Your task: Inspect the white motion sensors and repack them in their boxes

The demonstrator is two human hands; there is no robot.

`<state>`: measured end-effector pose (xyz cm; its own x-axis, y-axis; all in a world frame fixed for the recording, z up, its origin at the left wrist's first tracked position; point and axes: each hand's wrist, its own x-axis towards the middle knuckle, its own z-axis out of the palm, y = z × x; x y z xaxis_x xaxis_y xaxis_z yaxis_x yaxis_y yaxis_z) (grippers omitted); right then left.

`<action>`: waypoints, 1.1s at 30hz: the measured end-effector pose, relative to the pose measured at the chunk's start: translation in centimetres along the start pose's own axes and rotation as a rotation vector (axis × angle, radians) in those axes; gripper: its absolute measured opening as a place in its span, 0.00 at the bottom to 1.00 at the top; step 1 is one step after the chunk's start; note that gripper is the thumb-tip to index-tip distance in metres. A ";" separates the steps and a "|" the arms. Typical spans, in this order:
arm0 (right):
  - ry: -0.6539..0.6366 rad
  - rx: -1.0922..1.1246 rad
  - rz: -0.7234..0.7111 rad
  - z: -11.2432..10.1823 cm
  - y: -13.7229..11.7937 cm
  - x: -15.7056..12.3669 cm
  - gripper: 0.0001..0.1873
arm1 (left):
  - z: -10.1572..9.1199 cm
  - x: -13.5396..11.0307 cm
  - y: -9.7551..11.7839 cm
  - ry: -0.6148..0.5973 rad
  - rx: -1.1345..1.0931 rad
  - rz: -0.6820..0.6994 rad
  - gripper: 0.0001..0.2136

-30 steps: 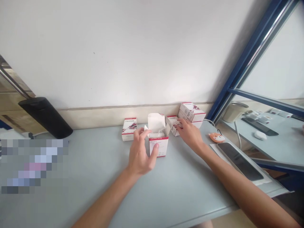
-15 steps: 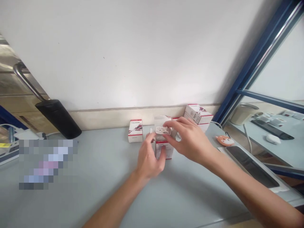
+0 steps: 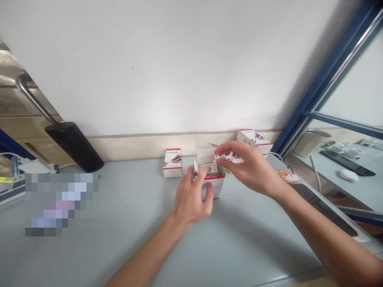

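My left fingers (image 3: 194, 181) clamp the open carton (image 3: 214, 184); right fingers (image 3: 227, 147) pinch a white plastic piece (image 3: 228, 156) above it; closed carton (image 3: 172, 163) at eleven o'clock.

**Fingers and Blur Are Hiding Much of the Worktop**

The left hand (image 3: 191, 197) is covering much of an open white carton (image 3: 216, 187), while the right hand (image 3: 251, 169) is hiding part of a small white plastic piece (image 3: 229, 156) and the lower part of a carton behind it (image 3: 254, 137). The print on a nearby carton (image 3: 172, 163) is blurring past reading. A pixelated patch (image 3: 61, 203) is masking part of the worktop (image 3: 125, 251). The left forearm (image 3: 143, 255) and right forearm (image 3: 332, 235) are running out of frame. Small white items (image 3: 338, 148) beyond a blue window frame (image 3: 326, 91) are showing too little detail to name.
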<state>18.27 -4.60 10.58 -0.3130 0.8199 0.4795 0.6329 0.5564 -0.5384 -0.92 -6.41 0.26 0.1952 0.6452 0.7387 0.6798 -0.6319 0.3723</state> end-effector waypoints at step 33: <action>-0.200 -0.266 -0.221 -0.2 0.0 0.8 0.09 | 0.5 -0.3 0.0 0.076 -0.040 0.020 0.27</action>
<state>18.15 -3.97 11.15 -0.5773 0.7086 0.4057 0.6876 0.6898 -0.2266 -0.65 -6.37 -0.26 0.1531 0.5992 0.7858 0.6476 -0.6615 0.3782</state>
